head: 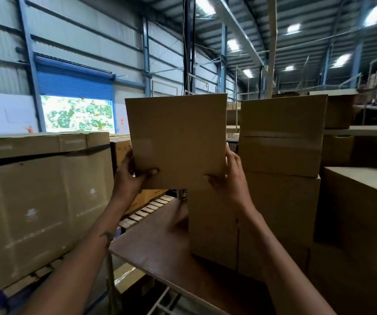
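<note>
The large carton fills the left side; its top edge is level with the lower half of the held box. The carton stack stands on the right, at the far side of the brown surface. Its top carton is just beside the held box, with a narrow gap between them.

The plain box is held upright in the air above the surface, between the large carton and the carton stack, with 1 broad face toward the camera. Both grips hold its 2 lower corners.

- The left grip clamps the lower-left corner: thumb on the near face, fingers behind the left edge.
- The right grip clamps the lower-right corner: thumb on the near face, fingers up the right side.

Most of the box lies above both grips.
</note>
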`<move>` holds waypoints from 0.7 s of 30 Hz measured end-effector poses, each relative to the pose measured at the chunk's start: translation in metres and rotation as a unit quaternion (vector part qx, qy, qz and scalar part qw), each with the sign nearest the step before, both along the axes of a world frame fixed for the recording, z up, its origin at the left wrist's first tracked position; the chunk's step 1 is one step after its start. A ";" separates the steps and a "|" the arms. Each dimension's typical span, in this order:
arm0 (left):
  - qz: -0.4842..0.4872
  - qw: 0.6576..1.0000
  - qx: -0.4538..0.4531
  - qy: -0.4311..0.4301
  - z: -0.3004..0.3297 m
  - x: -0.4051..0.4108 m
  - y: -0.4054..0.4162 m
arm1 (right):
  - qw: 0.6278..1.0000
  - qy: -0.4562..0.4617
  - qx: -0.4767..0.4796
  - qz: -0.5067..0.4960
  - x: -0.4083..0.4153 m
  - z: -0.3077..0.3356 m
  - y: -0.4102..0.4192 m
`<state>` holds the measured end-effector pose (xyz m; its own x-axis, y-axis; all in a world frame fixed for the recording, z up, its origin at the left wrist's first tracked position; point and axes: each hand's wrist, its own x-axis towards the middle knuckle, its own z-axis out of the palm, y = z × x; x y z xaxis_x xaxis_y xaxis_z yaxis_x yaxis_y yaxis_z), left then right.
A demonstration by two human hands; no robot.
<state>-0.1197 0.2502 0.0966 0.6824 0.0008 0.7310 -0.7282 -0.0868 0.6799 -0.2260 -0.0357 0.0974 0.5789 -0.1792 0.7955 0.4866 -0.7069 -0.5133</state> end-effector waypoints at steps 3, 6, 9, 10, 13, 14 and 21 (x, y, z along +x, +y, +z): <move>-0.025 1.000 -0.006 0.005 0.012 0.043 0.000 | 1.000 -0.008 -0.001 -0.005 0.033 0.011 0.000; -0.047 0.999 -0.017 0.001 0.022 0.086 -0.004 | 0.999 -0.018 0.007 -0.031 0.059 0.018 0.002; -0.080 0.996 -0.025 -0.002 0.031 0.120 -0.018 | 0.997 -0.032 0.010 -0.064 0.081 0.023 0.000; -0.092 0.995 -0.027 -0.005 0.034 0.129 -0.025 | 0.996 -0.036 0.012 -0.075 0.087 0.024 -0.002; -0.109 0.994 -0.016 -0.028 0.037 0.153 -0.048 | 0.993 -0.038 0.014 -0.113 0.101 0.025 -0.014; -0.116 0.993 -0.012 -0.030 0.037 0.160 -0.056 | 0.992 -0.039 0.011 -0.116 0.104 0.024 -0.018; -0.147 0.987 0.048 -0.039 0.023 0.212 -0.105 | 0.986 -0.038 -0.018 -0.163 0.128 0.008 -0.040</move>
